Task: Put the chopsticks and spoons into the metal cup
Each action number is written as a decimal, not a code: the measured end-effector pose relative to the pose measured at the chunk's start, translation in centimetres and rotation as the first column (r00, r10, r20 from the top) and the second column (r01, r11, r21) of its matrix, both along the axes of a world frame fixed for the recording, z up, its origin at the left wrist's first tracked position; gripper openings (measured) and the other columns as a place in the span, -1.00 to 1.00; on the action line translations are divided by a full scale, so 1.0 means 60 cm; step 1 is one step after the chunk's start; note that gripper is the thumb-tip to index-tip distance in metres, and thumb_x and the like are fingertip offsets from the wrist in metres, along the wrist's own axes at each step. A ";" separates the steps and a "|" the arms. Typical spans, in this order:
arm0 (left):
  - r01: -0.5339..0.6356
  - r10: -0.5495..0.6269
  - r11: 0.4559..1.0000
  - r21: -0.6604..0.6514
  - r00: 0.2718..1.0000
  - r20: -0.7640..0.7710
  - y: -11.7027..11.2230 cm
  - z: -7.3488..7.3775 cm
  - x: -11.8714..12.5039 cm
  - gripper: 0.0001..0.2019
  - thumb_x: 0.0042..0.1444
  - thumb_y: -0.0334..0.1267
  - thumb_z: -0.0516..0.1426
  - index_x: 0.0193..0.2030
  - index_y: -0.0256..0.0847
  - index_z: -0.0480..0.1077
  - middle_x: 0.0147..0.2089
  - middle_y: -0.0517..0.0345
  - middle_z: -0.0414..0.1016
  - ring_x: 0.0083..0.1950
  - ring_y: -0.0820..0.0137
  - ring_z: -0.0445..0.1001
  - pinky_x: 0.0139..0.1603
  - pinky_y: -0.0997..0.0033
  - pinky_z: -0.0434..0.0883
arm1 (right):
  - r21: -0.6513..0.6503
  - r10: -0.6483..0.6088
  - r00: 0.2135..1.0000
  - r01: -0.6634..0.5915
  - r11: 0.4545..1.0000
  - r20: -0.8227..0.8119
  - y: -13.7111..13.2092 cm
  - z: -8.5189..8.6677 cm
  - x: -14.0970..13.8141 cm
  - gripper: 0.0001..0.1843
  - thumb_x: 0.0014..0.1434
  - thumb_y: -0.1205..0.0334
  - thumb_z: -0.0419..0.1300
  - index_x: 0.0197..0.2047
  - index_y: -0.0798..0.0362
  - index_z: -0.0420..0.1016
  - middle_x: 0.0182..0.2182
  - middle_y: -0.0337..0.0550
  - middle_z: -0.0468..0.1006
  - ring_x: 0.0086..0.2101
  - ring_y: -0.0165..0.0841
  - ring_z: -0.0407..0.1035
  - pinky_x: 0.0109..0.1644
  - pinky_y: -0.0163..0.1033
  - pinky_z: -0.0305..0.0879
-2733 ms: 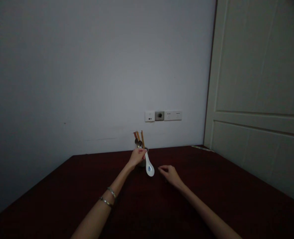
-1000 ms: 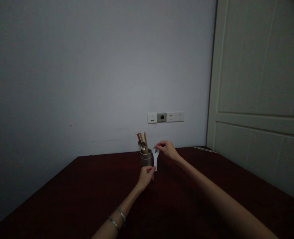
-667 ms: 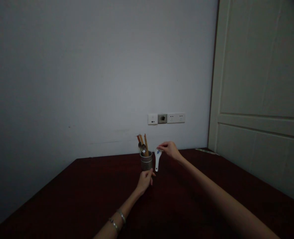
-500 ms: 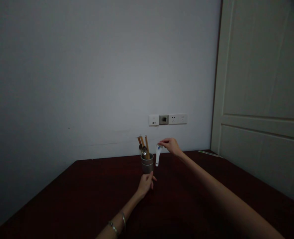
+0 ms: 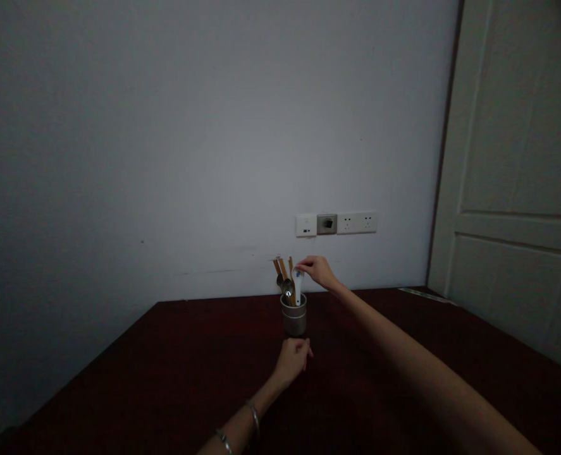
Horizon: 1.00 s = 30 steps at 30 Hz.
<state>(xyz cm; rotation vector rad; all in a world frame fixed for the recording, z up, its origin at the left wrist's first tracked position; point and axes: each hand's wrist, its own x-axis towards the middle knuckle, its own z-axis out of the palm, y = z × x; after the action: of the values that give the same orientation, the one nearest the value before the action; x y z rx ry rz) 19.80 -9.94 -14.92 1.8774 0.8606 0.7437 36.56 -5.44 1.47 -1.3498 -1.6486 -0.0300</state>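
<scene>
My right hand pinches a white ceramic soup spoon with a small blue mark by its bowl end. The spoon hangs handle-down, its lower tip at the mouth of a grey metal cup. Wooden chopsticks and metal spoons stand in this cup, leaning to the left. Just in front of the cup's base, my left hand rests low by the tabletop, fingers loosely bent and a little apart, holding nothing. Its fingertips are partly hidden.
The dark red table reaches back to a grey wall. Sockets and a switch panel sit on the wall behind the cup. A pale panelled door stands at the right, near a flat strip on the table.
My right hand has brought the spoon left, from beside the cup to over its mouth, handle tip at the opening. My left hand has come slightly away from the cup's base. The view has shifted left.
</scene>
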 end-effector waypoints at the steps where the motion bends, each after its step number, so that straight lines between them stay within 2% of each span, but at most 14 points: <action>1: -0.003 0.003 1.000 0.004 1.000 -0.012 0.000 -0.001 0.001 -0.46 0.03 0.15 -0.15 -0.62 -0.27 0.31 -0.80 0.28 0.10 -0.73 0.53 0.10 -0.63 0.51 0.05 | -0.008 0.005 1.000 -0.005 1.000 0.009 0.001 -0.007 -0.003 -0.76 -0.01 0.13 0.15 -0.41 0.11 0.57 -0.45 -0.13 0.56 -0.42 -0.38 0.39 -0.33 -0.36 0.19; 9: -0.032 0.034 0.998 0.062 0.998 -0.047 0.000 -0.002 0.001 -0.51 0.07 0.02 -0.12 -0.58 -0.33 0.36 -0.78 0.29 0.10 -0.71 0.54 0.12 -0.63 0.54 0.05 | -0.108 0.060 0.996 -0.052 0.993 0.070 0.002 -0.059 -0.009 -0.75 -0.01 0.13 0.15 -0.41 0.11 0.57 -0.48 -0.11 0.56 -0.42 -0.37 0.38 -0.34 -0.36 0.18; 18: -0.031 0.033 0.999 0.032 0.999 -0.043 -0.007 0.009 0.001 -0.54 0.08 -0.03 -0.11 -0.58 -0.33 0.38 -0.79 0.30 0.09 -0.73 0.55 0.10 -0.64 0.55 0.04 | -0.172 0.093 0.994 -0.082 0.982 0.055 -0.003 -0.097 -0.015 -0.75 -0.02 0.14 0.15 -0.41 0.12 0.56 -0.46 -0.11 0.56 -0.41 -0.36 0.38 -0.33 -0.36 0.20; 23: -0.040 0.042 0.999 0.025 0.997 -0.062 -0.008 0.011 -0.001 -0.54 0.07 -0.03 -0.11 -0.57 -0.34 0.39 -0.79 0.30 0.10 -0.71 0.55 0.11 -0.62 0.55 0.06 | -0.196 0.101 0.995 -0.096 0.976 0.013 -0.002 -0.111 -0.015 -0.75 -0.03 0.14 0.16 -0.40 0.13 0.57 -0.44 -0.10 0.56 -0.40 -0.35 0.39 -0.31 -0.35 0.21; 30: -0.035 0.036 0.999 0.022 0.998 -0.050 -0.008 0.010 -0.001 -0.55 0.08 -0.05 -0.11 -0.56 -0.34 0.39 -0.79 0.30 0.09 -0.72 0.55 0.10 -0.64 0.55 0.04 | -0.201 0.128 0.992 -0.127 0.971 -0.011 -0.003 -0.116 -0.017 -0.73 -0.01 0.15 0.13 -0.38 0.15 0.56 -0.47 -0.11 0.56 -0.41 -0.35 0.38 -0.32 -0.34 0.22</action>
<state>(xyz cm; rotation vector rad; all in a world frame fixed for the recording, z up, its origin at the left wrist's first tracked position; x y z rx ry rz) 19.73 -10.39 -14.30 1.9116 0.9228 0.7323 35.55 -5.64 -5.47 -1.3899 -1.7741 0.2172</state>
